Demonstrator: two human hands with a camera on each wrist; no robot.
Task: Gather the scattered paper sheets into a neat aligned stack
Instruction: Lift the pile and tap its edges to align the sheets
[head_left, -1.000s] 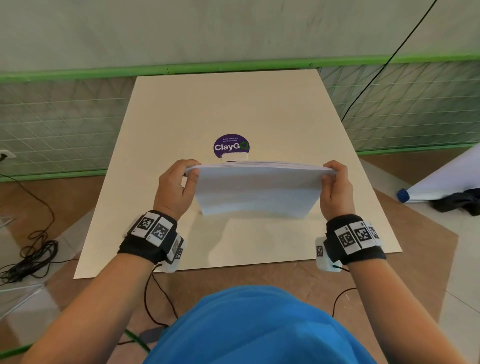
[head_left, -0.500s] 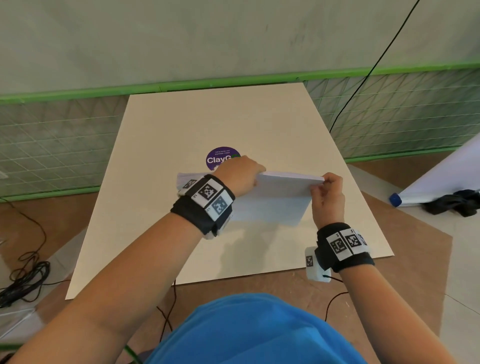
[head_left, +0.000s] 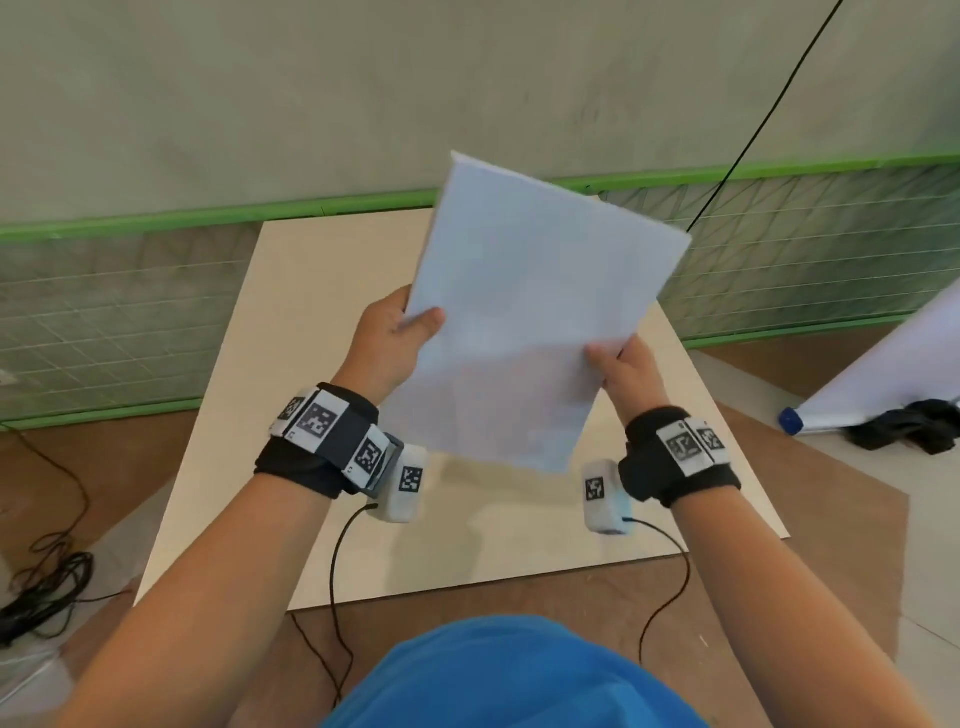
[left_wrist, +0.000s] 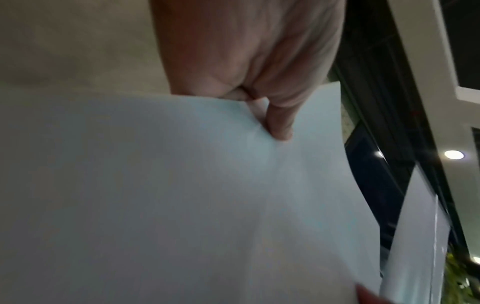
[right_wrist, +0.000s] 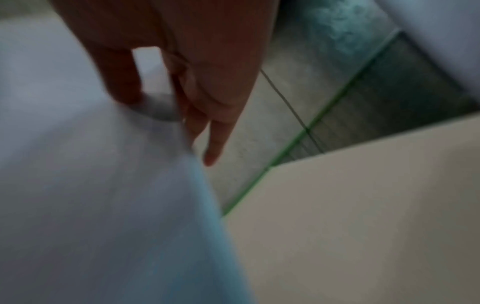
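Note:
A stack of white paper sheets (head_left: 535, 312) is held up in the air above the beige board (head_left: 291, 374), tilted with one corner pointing up. My left hand (head_left: 400, 332) pinches its left edge, thumb on the front face. My right hand (head_left: 618, 364) grips the right edge lower down. In the left wrist view the paper stack (left_wrist: 182, 195) fills most of the frame with the thumb pressed on it. The right wrist view is blurred; the paper stack (right_wrist: 91, 185) lies under my thumb and fingers there.
The beige board lies on a brown floor mat (head_left: 810, 519). Black cables (head_left: 41, 587) are coiled at the left. A rolled white sheet with a blue cap (head_left: 789, 421) and a dark cloth (head_left: 904, 431) lie at the right. A green-edged mesh fence (head_left: 104, 312) runs behind.
The stack was held low and flat over the board; now both hands have lifted it and turned it upright and tilted. The left hand moved from across the top to the left edge.

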